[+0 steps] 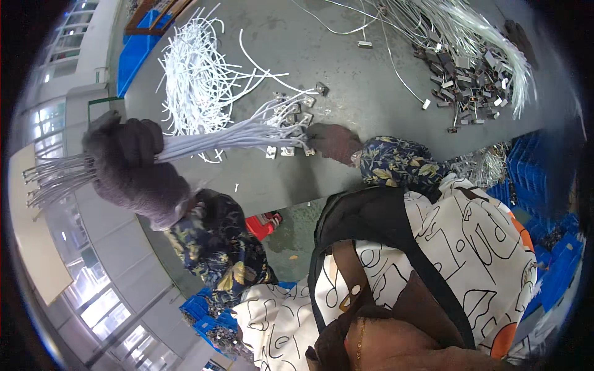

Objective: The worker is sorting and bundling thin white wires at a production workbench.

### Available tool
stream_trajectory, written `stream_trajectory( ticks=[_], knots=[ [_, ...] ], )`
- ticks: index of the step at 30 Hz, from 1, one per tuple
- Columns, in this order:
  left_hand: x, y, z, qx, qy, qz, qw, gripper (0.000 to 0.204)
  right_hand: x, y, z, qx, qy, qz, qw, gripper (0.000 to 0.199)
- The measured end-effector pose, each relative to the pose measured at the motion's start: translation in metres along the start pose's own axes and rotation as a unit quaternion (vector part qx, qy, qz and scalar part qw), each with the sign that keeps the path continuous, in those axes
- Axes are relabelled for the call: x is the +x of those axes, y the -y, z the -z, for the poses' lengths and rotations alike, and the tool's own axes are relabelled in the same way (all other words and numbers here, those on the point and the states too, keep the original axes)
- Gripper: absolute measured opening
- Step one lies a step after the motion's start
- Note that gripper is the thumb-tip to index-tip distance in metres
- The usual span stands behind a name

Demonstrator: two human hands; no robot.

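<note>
My left hand (136, 167), in a dark grey-purple glove, is closed round a bundle of white cables (216, 141) near their thin metallic ends (59, 179), which stick out past the fist. The bundle stretches across to the right, fanning out into small metal connectors (291, 117). At that connector end my right hand (334, 142), also gloved, has its fingers bent together against the lowest connectors; its fingertips are partly hidden. Behind the bundle, a loose pile of white cable sleeves or cables (195, 74) lies on the grey table (346, 80).
At the far right lies a heap of cables with dark and silver connectors (470, 77). Another person's dark-gloved hand (520, 40) is beside it. Blue bins (532, 167) stand at the right, and more blue bins (210, 315) at the lower left. A red object (263, 224) is below the table edge.
</note>
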State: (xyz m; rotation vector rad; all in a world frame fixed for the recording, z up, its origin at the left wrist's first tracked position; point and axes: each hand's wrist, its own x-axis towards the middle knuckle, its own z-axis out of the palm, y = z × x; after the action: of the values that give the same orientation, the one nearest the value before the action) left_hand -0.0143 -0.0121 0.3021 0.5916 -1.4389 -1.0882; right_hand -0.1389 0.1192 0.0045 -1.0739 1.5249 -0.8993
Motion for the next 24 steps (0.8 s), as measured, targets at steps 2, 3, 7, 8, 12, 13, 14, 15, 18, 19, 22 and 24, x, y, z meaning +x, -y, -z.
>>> stream_trajectory(
  ticks=[2,3,7,8,12,13,14,15,18,19,22,24],
  knots=[
    [-0.010,-0.012,-0.005,0.031,-0.066,-0.016,0.997,0.031,0.008,0.022,-0.001,-0.107,-0.069,0.036,0.991,0.040],
    [-0.008,-0.005,-0.012,0.045,-0.113,-0.015,0.992,0.030,0.012,0.028,0.003,-0.104,-0.079,0.044,0.990,0.040],
    [-0.001,0.005,-0.006,-0.061,-0.094,-0.022,0.993,0.020,0.028,0.027,0.002,-0.174,-0.120,0.011,0.977,0.045],
    [-0.002,0.003,-0.001,-0.063,-0.094,-0.026,0.993,0.020,0.025,0.036,0.007,-0.169,-0.093,-0.028,0.981,0.048],
    [-0.025,-0.017,0.027,-0.009,-0.189,-0.024,0.982,0.014,0.040,0.017,0.006,-0.152,-0.111,-0.060,0.980,0.048],
    [-0.027,-0.019,0.024,0.019,-0.224,-0.015,0.974,0.014,0.042,0.013,0.009,-0.106,-0.122,-0.039,0.986,0.047],
    [-0.027,-0.020,0.021,0.016,-0.221,-0.012,0.975,0.014,0.043,0.016,0.014,-0.058,-0.123,-0.047,0.990,0.041],
    [-0.026,-0.021,0.019,0.020,-0.235,-0.016,0.972,0.013,0.044,0.009,0.015,-0.057,-0.127,-0.051,0.989,0.041],
    [-0.019,-0.010,0.022,0.047,-0.233,-0.047,0.970,0.012,0.029,0.009,0.022,0.082,-0.101,-0.007,0.991,0.037],
    [-0.013,-0.004,0.026,0.070,-0.214,-0.077,0.971,0.012,0.028,0.001,0.021,0.081,-0.100,-0.010,0.992,0.037],
    [-0.004,0.007,0.026,0.025,-0.136,-0.046,0.989,0.011,0.039,-0.043,0.014,-0.055,-0.105,0.230,0.966,0.039],
    [-0.004,0.007,0.003,-0.010,-0.096,-0.021,0.995,0.014,0.037,-0.015,0.017,-0.146,-0.058,0.172,0.972,0.040]
  ],
)
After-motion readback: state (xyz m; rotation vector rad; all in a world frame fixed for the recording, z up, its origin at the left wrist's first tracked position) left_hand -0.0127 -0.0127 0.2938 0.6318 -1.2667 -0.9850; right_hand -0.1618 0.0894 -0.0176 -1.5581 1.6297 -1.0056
